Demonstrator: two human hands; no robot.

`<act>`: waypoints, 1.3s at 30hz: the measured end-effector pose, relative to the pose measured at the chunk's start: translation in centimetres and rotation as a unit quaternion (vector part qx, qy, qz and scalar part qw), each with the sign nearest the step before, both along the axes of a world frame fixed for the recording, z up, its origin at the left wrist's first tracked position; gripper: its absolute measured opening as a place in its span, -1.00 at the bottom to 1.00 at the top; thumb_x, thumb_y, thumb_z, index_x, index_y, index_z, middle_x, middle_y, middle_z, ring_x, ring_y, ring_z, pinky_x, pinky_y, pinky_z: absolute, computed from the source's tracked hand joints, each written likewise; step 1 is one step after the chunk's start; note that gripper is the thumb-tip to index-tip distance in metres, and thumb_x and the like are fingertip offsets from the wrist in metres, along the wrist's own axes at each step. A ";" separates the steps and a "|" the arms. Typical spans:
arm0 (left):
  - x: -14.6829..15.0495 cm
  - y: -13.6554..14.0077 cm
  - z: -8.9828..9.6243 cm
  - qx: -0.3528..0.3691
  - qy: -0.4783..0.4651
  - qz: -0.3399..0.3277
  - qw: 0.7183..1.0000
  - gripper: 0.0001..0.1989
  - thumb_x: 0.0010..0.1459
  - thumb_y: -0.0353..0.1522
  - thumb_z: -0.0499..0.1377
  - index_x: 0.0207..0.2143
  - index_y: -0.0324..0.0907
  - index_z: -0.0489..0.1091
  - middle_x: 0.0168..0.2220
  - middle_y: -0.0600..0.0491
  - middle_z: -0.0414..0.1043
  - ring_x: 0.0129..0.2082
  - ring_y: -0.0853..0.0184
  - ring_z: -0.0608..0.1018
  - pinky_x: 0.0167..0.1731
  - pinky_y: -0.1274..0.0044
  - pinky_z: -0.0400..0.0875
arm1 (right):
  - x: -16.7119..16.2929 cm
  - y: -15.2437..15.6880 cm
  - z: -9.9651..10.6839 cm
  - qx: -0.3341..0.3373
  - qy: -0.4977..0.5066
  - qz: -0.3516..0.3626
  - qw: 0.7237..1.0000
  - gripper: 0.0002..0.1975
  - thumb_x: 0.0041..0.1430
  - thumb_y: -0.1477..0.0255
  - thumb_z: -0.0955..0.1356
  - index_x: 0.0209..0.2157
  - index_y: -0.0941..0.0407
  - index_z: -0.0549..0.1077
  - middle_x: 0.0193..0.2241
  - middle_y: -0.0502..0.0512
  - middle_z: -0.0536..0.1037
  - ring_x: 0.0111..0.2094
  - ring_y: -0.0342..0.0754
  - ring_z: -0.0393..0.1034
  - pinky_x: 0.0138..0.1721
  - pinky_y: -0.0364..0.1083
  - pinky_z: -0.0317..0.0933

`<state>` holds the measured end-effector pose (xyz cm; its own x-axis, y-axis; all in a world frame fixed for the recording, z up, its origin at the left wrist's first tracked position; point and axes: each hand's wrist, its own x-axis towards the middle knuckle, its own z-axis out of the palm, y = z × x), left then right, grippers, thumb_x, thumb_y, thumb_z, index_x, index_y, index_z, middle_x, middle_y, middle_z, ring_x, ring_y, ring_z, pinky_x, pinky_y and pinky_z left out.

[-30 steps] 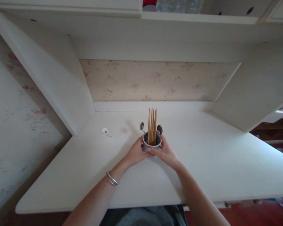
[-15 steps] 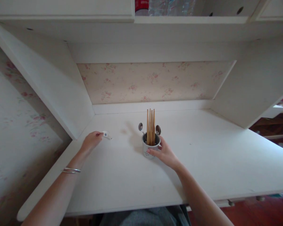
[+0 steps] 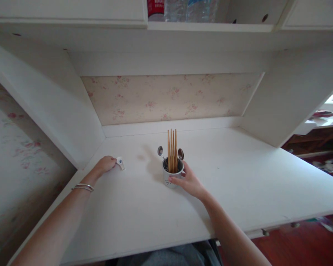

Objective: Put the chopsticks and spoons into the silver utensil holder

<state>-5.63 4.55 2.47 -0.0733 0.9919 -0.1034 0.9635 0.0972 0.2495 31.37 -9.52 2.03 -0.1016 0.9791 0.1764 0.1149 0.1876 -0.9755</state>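
The perforated metal utensil cup (image 3: 172,176) is being grasped by the right hand (image 3: 189,182), whose grip is being wrapped around the cup's near and right side, with the thumb being laid across the front wall and the fingers being curled behind. The cup is being kept upright on the white tabletop (image 3: 238,192), near the middle of the surface. A bundle of wooden chopsticks (image 3: 172,150) is being carried in it, standing nearly straight up, and two metal spoons are being held there too, one spoon (image 3: 160,151) leaning out to the left of the chopsticks and the other spoon (image 3: 181,154) to their right, bowls upward.

Well apart from the cup, toward the left rear corner of the tabletop, a small white ceramic spoon (image 3: 120,162) with a blue mark is being gripped by the left hand (image 3: 106,164); the fingers are being closed over its near end while the rest is lying out to the right, just at the tabletop. Two thin silver bangles (image 3: 83,187) are being worn on the left wrist.

The tabletop is being enclosed by white side panels and a floral wallpapered back wall (image 3: 169,98). Above it, on an upper shelf (image 3: 211,26), clear plastic bottles (image 3: 191,5) and a red-labelled container (image 3: 154,5) are being stored.
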 end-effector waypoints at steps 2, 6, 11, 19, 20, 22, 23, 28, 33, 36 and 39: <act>0.4 -0.4 0.5 0.001 0.011 -0.011 1.000 -0.72 -0.01 -0.30 -0.01 -0.63 -0.21 0.38 -0.54 -0.11 0.48 -0.43 0.17 0.51 -0.48 0.51 0.21 | 0.1 -0.1 0.2 0.004 -0.006 -0.001 1.000 -0.34 -0.14 0.29 0.51 0.03 0.06 0.30 -0.06 0.15 0.49 -0.03 0.07 0.39 0.02 0.14 0.23; 1.3 -1.4 1.9 0.029 0.037 -0.028 0.999 -0.72 0.02 -0.30 -0.02 -0.47 -0.21 0.44 -0.36 -0.11 0.54 -0.26 0.13 0.53 -0.37 0.51 0.26 | 0.1 -0.3 0.5 0.009 -0.008 0.000 1.000 -0.36 -0.13 0.29 0.50 0.03 0.07 0.31 -0.06 0.15 0.49 -0.02 0.07 0.39 0.00 0.12 0.24; 3.8 -3.1 5.2 0.106 0.121 -0.063 0.985 -0.61 0.16 -0.26 -0.13 -0.33 -0.24 0.44 -0.31 -0.16 0.52 -0.24 0.10 0.53 -0.32 0.46 0.25 | 0.1 -0.3 0.6 0.008 -0.011 0.001 1.000 -0.34 -0.12 0.29 0.50 0.04 0.07 0.29 -0.06 0.14 0.50 -0.02 0.06 0.38 0.01 0.10 0.24; 10.6 -9.1 12.6 0.353 0.066 -0.115 0.926 -0.65 0.26 -0.23 -0.12 -0.31 -0.19 0.39 -0.41 0.01 0.48 -0.40 0.30 0.50 -0.37 0.54 0.22 | 0.0 -0.7 1.3 0.014 -0.018 -0.007 1.000 -0.36 -0.11 0.29 0.49 0.04 0.08 0.31 -0.06 0.16 0.49 -0.04 0.07 0.39 -0.02 0.09 0.26; 11.6 -9.8 13.2 0.379 0.046 -0.123 0.916 -0.66 0.26 -0.23 -0.11 -0.32 -0.19 0.38 -0.43 0.03 0.47 -0.41 0.33 0.50 -0.37 0.55 0.22 | -0.1 -0.7 1.2 0.015 -0.018 -0.006 1.000 -0.36 -0.11 0.29 0.49 0.04 0.07 0.31 -0.06 0.16 0.49 -0.04 0.07 0.39 -0.02 0.09 0.26; 13.6 -10.9 13.9 0.415 0.017 -0.143 0.898 -0.67 0.27 -0.23 -0.09 -0.35 -0.19 0.37 -0.48 0.06 0.44 -0.45 0.36 0.48 -0.39 0.57 0.21 | 0.0 -0.6 1.0 0.015 -0.015 -0.004 1.000 -0.36 -0.10 0.29 0.49 0.04 0.07 0.31 -0.05 0.15 0.49 -0.03 0.08 0.39 -0.02 0.09 0.26; 14.6 -11.2 13.9 0.424 0.009 -0.160 0.891 -0.68 0.27 -0.24 -0.09 -0.36 -0.19 0.36 -0.50 0.07 0.42 -0.46 0.38 0.47 -0.40 0.57 0.21 | 0.0 -0.5 0.8 0.014 -0.013 -0.003 1.000 -0.35 -0.11 0.29 0.49 0.05 0.06 0.30 -0.04 0.15 0.48 -0.02 0.08 0.38 -0.01 0.10 0.25; 18.7 -11.4 12.0 0.418 0.029 -0.221 0.881 -0.71 0.29 -0.31 -0.10 -0.38 -0.18 0.34 -0.43 0.04 0.46 -0.44 0.38 0.47 -0.45 0.55 0.17 | 0.1 0.1 -0.4 0.015 -0.017 -0.007 1.000 -0.31 -0.12 0.29 0.51 0.06 0.04 0.27 -0.03 0.14 0.47 0.00 0.09 0.36 0.00 0.10 0.24; 20.6 -11.6 9.0 0.364 0.071 -0.233 0.899 -0.70 0.31 -0.30 -0.12 -0.37 -0.16 0.33 -0.40 0.05 0.47 -0.42 0.36 0.50 -0.52 0.54 0.12 | 0.1 0.2 -0.5 0.022 -0.022 -0.012 0.999 -0.33 -0.13 0.29 0.51 0.04 0.04 0.28 -0.07 0.11 0.48 -0.06 0.06 0.38 -0.05 0.06 0.26; 20.8 -11.9 7.8 0.327 0.078 -0.236 0.912 -0.70 0.30 -0.30 -0.11 -0.37 -0.16 0.36 -0.41 0.04 0.47 -0.42 0.35 0.51 -0.52 0.54 0.12 | 0.1 0.1 -0.4 0.023 -0.023 -0.010 0.999 -0.36 -0.12 0.29 0.50 0.02 0.05 0.30 -0.10 0.10 0.48 -0.10 0.04 0.39 -0.07 0.04 0.27; 20.5 -12.2 7.2 0.299 0.074 -0.247 0.919 -0.69 0.30 -0.29 -0.10 -0.38 -0.15 0.38 -0.39 0.04 0.47 -0.41 0.34 0.51 -0.51 0.55 0.15 | 0.1 0.1 -0.4 0.030 -0.022 -0.009 0.999 -0.37 -0.12 0.31 0.50 0.02 0.06 0.30 -0.10 0.10 0.48 -0.09 0.03 0.37 -0.06 0.04 0.27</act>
